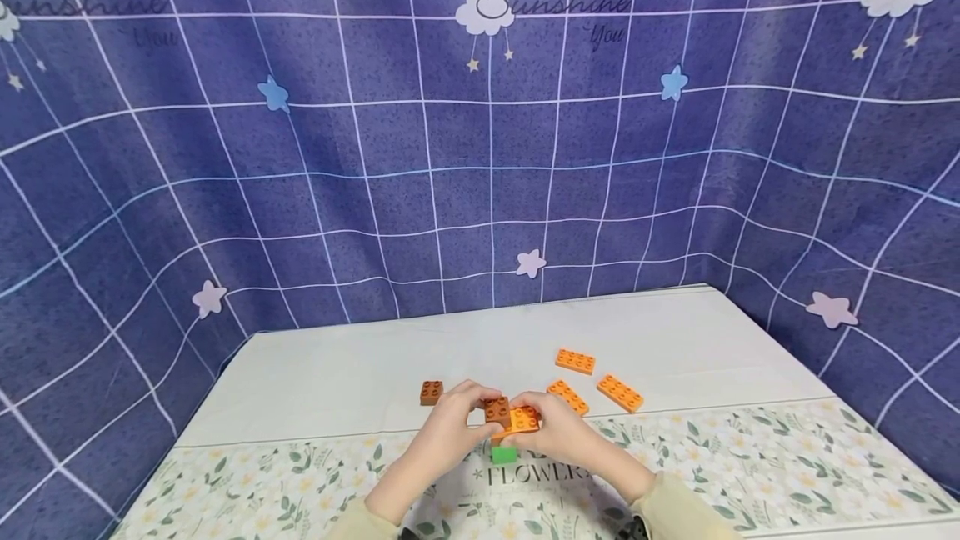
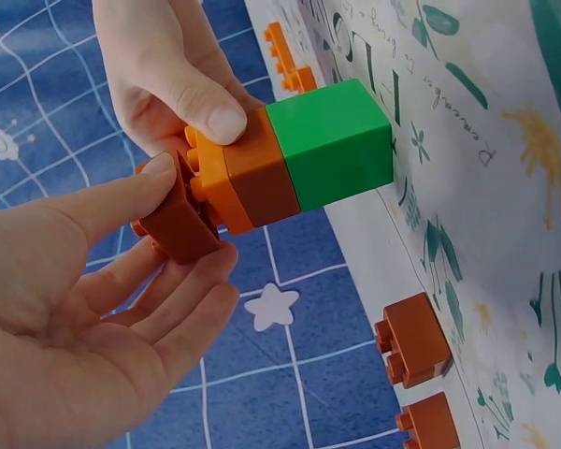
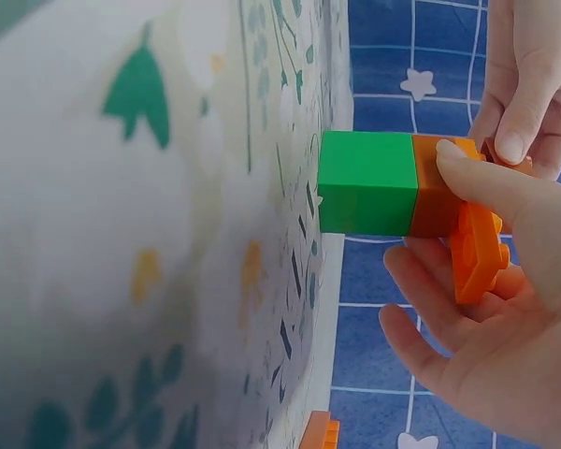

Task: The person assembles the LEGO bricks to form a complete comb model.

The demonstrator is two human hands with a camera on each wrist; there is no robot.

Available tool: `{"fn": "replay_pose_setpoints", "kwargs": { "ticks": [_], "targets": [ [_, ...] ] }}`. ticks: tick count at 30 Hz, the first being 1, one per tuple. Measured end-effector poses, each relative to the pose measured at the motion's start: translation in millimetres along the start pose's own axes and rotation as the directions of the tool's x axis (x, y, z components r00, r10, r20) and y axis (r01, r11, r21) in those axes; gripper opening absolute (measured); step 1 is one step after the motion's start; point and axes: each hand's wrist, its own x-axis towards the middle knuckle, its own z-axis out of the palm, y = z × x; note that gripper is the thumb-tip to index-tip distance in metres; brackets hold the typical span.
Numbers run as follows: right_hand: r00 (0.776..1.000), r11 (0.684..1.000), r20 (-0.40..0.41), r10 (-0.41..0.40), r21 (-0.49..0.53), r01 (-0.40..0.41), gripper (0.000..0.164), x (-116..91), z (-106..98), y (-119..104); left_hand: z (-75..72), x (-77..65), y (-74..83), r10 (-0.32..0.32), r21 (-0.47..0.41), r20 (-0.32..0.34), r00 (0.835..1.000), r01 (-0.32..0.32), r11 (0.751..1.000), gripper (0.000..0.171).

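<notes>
Left hand point(image 1: 455, 422) pinches a brown brick point(image 1: 496, 412), tilted at the stack's top plate point(image 1: 527, 418) | right hand point(image 1: 558, 425) clamped on the stack point(image 2: 258, 180), green block point(image 1: 504, 455) lowest, mid-table | loose brown brick point(image 1: 431, 392) beside left hand, three orange plates point(image 1: 620, 393) beyond right | table point(image 1: 360, 373) reaches well past both to its curtain-side edge

I'm standing by a curtained-off nook that is looking homely and playroom-like, though whether a home is surrounding it I'm unable to tell. A blue curtain point(image 1: 457, 136) printed with clouds point(image 1: 483, 10) and stars point(image 1: 531, 263) is hanging behind the table point(image 1: 360, 373)'s far edge and wrapping past both far corners, while a floral covering point(image 1: 300, 490) is brightening the near side and loose orange toy bricks point(image 1: 575, 361) are lying nearer the right edge.
</notes>
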Motion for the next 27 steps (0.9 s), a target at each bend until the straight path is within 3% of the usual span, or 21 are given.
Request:
{"fn": "replay_pose_setpoints", "kwargs": {
  "ticks": [17,27],
  "targets": [
    [1.0,1.0,-0.011,-0.016,-0.006,0.015,0.043,1.1,-0.1,0.4,0.1,1.9,-0.5,0.019,0.013,0.034,0.999,-0.019,1.0,0.034],
    [0.999,0.999,-0.021,-0.027,-0.038,0.026,0.042,0.6,0.4,1.9,2.0,5.1,-1.0,0.01,-0.022,0.03,0.999,-0.009,1.0,0.036]
  ]
}}
